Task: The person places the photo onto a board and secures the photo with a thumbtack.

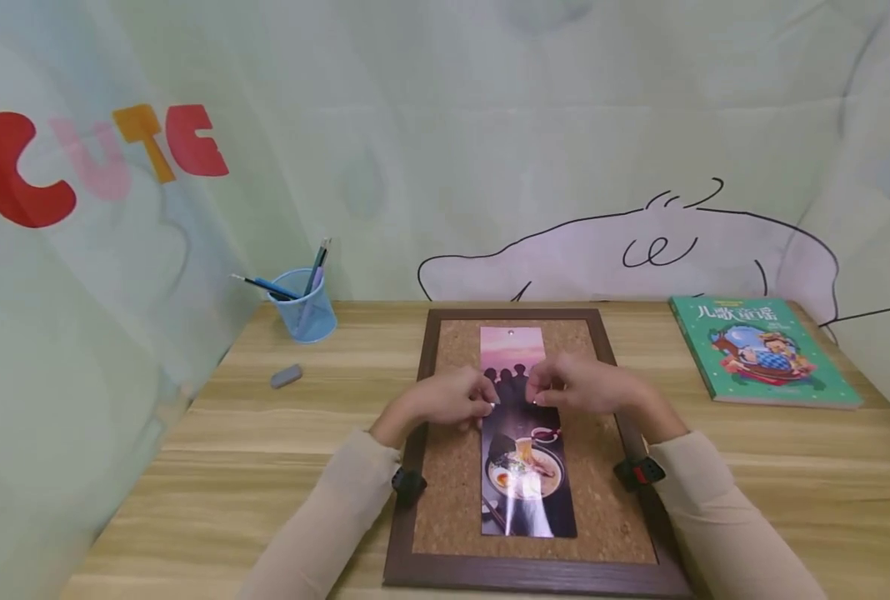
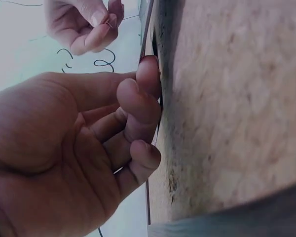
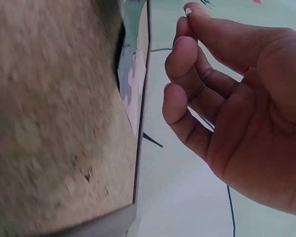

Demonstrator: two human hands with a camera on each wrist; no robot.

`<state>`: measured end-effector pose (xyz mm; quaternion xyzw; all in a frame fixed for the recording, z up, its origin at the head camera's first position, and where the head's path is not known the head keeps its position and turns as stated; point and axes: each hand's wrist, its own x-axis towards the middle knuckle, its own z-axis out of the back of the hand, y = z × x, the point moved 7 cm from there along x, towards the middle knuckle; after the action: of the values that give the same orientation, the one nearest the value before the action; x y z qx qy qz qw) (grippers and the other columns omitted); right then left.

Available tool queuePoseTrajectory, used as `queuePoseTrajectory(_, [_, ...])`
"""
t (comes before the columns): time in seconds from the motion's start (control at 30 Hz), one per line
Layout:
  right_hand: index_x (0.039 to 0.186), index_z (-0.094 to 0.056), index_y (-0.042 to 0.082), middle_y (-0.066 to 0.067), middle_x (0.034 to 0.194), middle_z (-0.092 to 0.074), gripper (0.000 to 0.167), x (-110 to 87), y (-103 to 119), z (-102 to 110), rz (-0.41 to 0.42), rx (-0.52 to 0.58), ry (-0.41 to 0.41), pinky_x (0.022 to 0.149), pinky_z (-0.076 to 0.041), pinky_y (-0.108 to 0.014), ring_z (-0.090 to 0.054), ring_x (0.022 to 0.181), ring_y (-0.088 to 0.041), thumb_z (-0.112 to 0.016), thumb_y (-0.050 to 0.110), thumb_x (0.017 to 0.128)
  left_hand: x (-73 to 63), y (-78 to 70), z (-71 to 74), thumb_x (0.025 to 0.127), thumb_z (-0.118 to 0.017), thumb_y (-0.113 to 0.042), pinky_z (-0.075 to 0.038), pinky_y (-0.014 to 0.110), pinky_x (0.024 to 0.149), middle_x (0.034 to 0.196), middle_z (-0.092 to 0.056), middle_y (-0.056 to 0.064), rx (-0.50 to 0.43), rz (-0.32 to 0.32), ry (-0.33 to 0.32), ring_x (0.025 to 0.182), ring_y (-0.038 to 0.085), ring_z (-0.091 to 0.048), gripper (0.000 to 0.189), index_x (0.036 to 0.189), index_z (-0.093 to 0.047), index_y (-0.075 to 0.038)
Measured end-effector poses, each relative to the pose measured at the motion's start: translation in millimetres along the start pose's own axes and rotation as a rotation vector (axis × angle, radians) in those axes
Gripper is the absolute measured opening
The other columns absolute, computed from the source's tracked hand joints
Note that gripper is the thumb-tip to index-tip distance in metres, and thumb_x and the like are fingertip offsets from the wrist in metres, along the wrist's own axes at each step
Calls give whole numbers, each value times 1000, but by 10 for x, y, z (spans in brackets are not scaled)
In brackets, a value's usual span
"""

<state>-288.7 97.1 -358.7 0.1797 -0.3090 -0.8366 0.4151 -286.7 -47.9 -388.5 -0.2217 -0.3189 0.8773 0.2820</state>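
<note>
A glossy printed strip (image 1: 523, 450) with silhouettes and a noodle bowl lies lengthwise on a framed corkboard (image 1: 448, 525). A small round pin (image 1: 511, 332) shows near its top edge. My left hand (image 1: 454, 397), fingers curled, rests its fingertips at the strip's left edge; whether they pinch anything is hidden. In the left wrist view, the strip bows slightly off the cork beside those fingertips (image 2: 148, 74). Above the strip's right side, my right hand (image 1: 580, 383) pinches a tiny shiny pin (image 3: 188, 12) between thumb and forefinger.
A blue mesh pen cup (image 1: 306, 312) with several pencils stands at the back left, and a grey eraser (image 1: 286, 376) lies in front of it. A green children's book (image 1: 763, 354) lies at the right. Behind the table (image 1: 227, 475) hangs a printed curtain (image 1: 385, 125).
</note>
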Motion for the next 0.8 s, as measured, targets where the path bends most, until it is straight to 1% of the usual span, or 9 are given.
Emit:
queuePoseTrajectory(0.07, [92, -68, 6, 3, 82, -62, 9, 28, 9, -39, 2, -26, 5, 67, -48, -27, -55, 74, -10, -61, 4, 98, 13, -2, -9, 97, -59, 0, -46, 22, 51, 68, -65, 2, -7, 10, 7, 53, 11, -56, 11, 102, -69, 1])
queuePoseTrajectory(0.17, [91, -69, 9, 6, 81, -62, 9, 71, 11, -103, -19, -60, 12, 64, -47, -25, -54, 72, -8, -63, 6, 97, 21, -3, -17, 97, -59, 0, -45, 22, 52, 68, -66, 2, -7, 22, 17, 53, 11, -56, 10, 98, -69, 0])
queuePoseTrajectory(0.27, [91, -69, 10, 7, 80, -63, 8, 117, 35, -180, -14, -82, 31, 64, -47, -25, -54, 71, -7, -64, 7, 97, 12, -1, -16, 96, -60, 1, -44, 21, 51, 67, -65, 2, -1, 33, 17, 53, 12, -56, 8, 97, -68, 0])
queuePoseTrajectory(0.4, [91, -68, 9, 5, 78, -62, 8, 153, 36, -295, -37, -38, 86, 60, -45, -23, -53, 67, -6, -63, 5, 97, -1, 2, -30, 96, -60, 2, -43, 21, 50, 66, -65, 2, 3, 35, 17, 53, 11, -56, 8, 95, -67, -1])
queuePoseTrajectory(0.47, [91, -68, 9, 4, 77, -61, 9, 153, 22, -337, -65, -15, 107, 60, -45, -23, -52, 67, -6, -62, 4, 97, -4, 0, -40, 96, -60, 2, -43, 20, 50, 66, -65, 2, 8, 33, 18, 53, 11, -56, 8, 94, -67, -1])
queuePoseTrajectory(0.53, [91, -67, 9, 4, 77, -61, 10, 149, 15, -361, -86, -11, 114, 60, -45, -23, -53, 67, -7, -62, 3, 97, -2, -5, -49, 97, -60, 2, -43, 20, 50, 66, -65, 2, 11, 33, 19, 53, 10, -55, 9, 93, -67, -1])
queuePoseTrajectory(0.63, [91, -67, 9, 4, 77, -61, 10, 149, 23, -372, -92, -22, 118, 61, -46, -24, -53, 68, -7, -63, 3, 97, 1, -11, -50, 97, -60, 1, -44, 21, 50, 66, -65, 3, 15, 46, 17, 53, 11, -55, 9, 93, -67, -2])
queuePoseTrajectory(0.8, [90, -68, 11, 5, 78, -63, 11, 165, 40, -362, -93, -61, 121, 63, -45, -24, -53, 69, -8, -63, 4, 97, -4, -27, -12, 97, -61, 0, -43, 22, 49, 65, -65, 3, 26, 88, -3, 51, 12, -56, 8, 90, -66, -3])
